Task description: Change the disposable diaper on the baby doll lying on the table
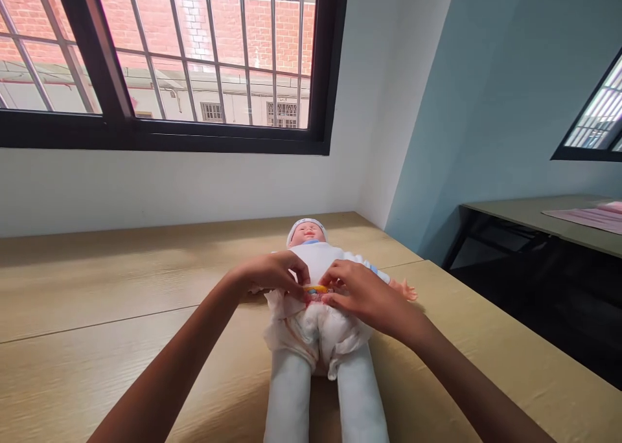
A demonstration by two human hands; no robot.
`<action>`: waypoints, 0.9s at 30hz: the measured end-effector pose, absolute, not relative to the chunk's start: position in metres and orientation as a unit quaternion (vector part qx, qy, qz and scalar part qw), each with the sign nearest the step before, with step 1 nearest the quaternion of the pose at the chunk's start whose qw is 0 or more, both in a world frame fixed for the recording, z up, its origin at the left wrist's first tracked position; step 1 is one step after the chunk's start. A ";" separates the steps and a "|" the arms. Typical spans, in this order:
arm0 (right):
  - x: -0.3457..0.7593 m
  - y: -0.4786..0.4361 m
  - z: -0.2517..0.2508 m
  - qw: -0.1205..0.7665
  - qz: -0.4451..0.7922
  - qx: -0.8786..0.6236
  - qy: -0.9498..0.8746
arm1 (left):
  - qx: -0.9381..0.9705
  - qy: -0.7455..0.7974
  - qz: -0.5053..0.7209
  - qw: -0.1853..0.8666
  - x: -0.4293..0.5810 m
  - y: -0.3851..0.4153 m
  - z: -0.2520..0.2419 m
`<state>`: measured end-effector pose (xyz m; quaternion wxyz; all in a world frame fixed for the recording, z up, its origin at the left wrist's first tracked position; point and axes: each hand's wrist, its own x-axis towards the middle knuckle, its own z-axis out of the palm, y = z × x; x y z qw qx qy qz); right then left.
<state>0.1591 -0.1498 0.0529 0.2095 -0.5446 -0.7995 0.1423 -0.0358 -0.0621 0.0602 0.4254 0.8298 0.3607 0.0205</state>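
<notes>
The fingers (300, 274) of the left hand (269, 273) curl downward, close together, with their tips on the front waistband of a white disposable diaper (315, 326). The fingers (335, 276) of the right hand (364, 294) are slightly spread and bent over the same edge, their tips coming in from the other side. Between the two hands, just clear of both, shows a small yellow-and-orange strip (315, 289) on the diaper's front. The fingertips hide parts of the waistband, so it cannot be told whether either hand is pinching the diaper or only pressing on it.

The diaper sits around the hips of a baby doll (306, 232), which lies on its back in the middle of a light wooden table (97, 287). The doll's long axis runs straight away from the person: its head, in a white cap (306, 225), points toward the window (170, 61), and its legs, in white leggings (289, 397), point back toward the person and are cut off by the bottom edge of the view. Its white top (318, 258) is partly covered by the hands. One pink doll hand (405, 291) lies out to the person's right, while the other is hard to make out behind the left wrist.

Both bare forearms reach in from the lower corners, angled toward each other, with the backs of the hands facing up.
</notes>
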 end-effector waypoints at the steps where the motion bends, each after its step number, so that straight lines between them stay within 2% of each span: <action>1: 0.160 -0.149 0.054 0.206 0.145 -0.545 -0.800 | 0.830 0.355 0.029 0.428 -0.035 -0.064 0.062; 8: 0.183 -0.137 0.059 0.191 0.285 -0.517 -0.784 | 0.846 0.380 0.017 0.373 -0.042 -0.071 0.081; 14: 0.185 -0.137 0.057 0.143 0.216 -0.526 -0.810 | 0.836 0.423 -0.021 0.350 -0.044 -0.069 0.080; 18: 0.184 -0.135 0.055 0.128 0.214 -0.532 -0.809 | 0.827 0.395 -0.002 0.400 -0.041 -0.070 0.077; 24: 0.194 -0.123 0.048 0.177 0.369 -0.468 -0.783 | 0.787 0.338 0.012 0.516 -0.043 -0.059 0.066; 27: 0.198 -0.119 0.044 0.215 0.444 -0.422 -0.760 | 0.783 0.339 0.019 0.521 -0.042 -0.058 0.063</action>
